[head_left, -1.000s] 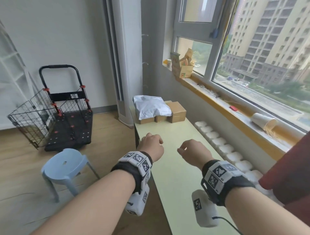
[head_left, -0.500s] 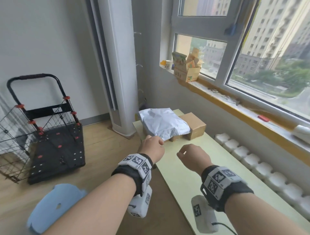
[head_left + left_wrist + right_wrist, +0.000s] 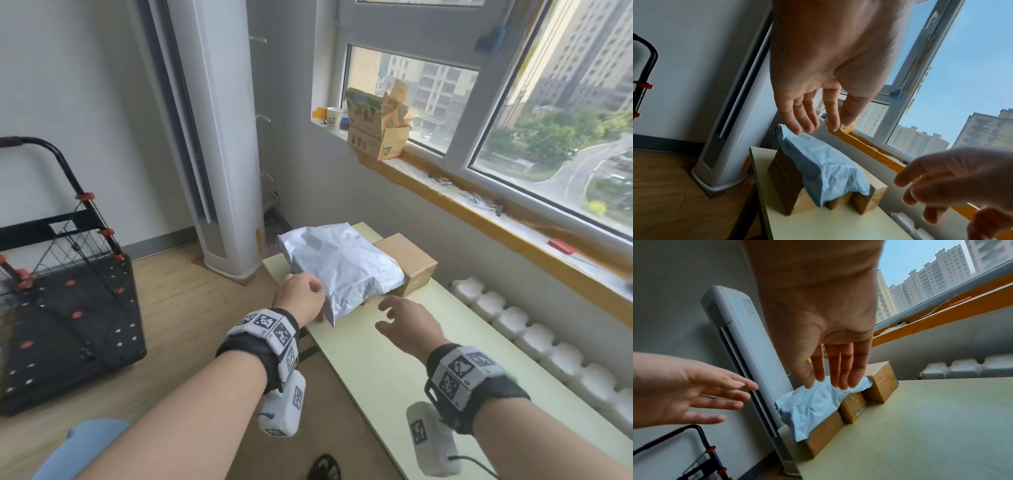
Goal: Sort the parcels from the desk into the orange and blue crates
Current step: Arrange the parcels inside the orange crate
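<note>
White parcel bag (image 3: 339,265) lies on cardboard boxes (image 3: 409,262); left hand (image 3: 299,296) and right hand (image 3: 407,327) spread, holding nothing

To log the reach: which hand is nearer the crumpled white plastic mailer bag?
Left. The left hand is at the white plastic mailer bag's near-left edge; the right hand hovers short of it.

Crumpled white poly mailer (image 3: 339,265) lying atop brown cardboard boxes (image 3: 409,263), desk's (image 3: 394,373) far end

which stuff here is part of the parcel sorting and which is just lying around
Job:
white crumpled plastic mailer bag
brown cardboard boxes under it
pale green desk

Lying about:
black wire folding cart
smiley paper cup
torn printed carton
white floor air conditioner
</note>
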A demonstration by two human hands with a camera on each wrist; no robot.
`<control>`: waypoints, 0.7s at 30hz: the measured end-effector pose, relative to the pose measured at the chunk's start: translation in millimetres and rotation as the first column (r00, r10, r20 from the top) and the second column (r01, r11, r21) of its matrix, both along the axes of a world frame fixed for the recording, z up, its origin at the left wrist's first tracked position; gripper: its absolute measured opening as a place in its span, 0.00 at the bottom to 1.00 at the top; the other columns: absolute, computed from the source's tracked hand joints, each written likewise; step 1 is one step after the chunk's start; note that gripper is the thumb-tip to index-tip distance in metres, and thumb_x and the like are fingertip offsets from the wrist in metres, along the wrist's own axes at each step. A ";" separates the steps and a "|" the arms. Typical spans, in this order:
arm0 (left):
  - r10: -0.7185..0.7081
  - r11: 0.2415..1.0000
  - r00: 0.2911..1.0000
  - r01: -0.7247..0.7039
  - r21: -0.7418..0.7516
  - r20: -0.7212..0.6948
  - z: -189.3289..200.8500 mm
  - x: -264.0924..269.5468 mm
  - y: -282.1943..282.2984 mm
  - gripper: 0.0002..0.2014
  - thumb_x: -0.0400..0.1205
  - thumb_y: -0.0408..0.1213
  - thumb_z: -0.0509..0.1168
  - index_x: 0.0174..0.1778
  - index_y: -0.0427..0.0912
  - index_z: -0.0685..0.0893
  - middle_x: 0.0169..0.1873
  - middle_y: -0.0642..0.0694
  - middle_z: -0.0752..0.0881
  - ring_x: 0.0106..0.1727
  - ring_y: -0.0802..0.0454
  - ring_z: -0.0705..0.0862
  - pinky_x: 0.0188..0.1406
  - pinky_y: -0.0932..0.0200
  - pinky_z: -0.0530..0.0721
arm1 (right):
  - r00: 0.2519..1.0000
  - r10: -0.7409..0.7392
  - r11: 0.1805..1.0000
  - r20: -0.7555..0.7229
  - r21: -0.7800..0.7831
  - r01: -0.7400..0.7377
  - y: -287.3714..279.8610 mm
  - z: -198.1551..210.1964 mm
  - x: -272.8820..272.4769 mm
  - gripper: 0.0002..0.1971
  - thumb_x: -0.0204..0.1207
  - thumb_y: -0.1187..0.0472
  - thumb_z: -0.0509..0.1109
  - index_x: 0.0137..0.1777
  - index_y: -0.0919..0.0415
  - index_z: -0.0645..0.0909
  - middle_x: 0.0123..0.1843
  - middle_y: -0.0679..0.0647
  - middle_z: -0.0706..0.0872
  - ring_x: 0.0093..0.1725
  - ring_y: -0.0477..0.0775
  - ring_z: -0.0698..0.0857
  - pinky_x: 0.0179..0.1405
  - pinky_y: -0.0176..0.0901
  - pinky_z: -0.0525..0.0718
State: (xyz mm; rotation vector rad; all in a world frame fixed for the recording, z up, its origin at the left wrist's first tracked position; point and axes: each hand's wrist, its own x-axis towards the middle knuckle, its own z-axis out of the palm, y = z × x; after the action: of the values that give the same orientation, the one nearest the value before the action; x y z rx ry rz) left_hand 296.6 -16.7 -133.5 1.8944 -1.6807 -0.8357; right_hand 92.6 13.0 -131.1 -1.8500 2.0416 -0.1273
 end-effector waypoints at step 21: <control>-0.013 0.999 0.975 0.020 -0.030 0.221 -53.4 18.3 -249.0 0.27 0.78 0.41 0.66 0.74 0.48 0.73 0.71 0.43 0.75 0.76 0.41 0.67 0.75 0.50 0.66 | 0.861 0.459 0.886 -0.218 0.048 -0.460 -162.5 -76.2 -20.5 0.57 0.76 0.60 0.74 0.83 0.34 0.28 0.88 0.49 0.33 0.88 0.55 0.38 0.86 0.56 0.52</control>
State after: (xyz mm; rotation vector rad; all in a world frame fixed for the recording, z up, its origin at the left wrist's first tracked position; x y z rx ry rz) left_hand 314.9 -265.7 -186.9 2.0156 -1.8291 -0.6188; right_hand 72.0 -149.5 -207.3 -2.3910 1.6606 0.2157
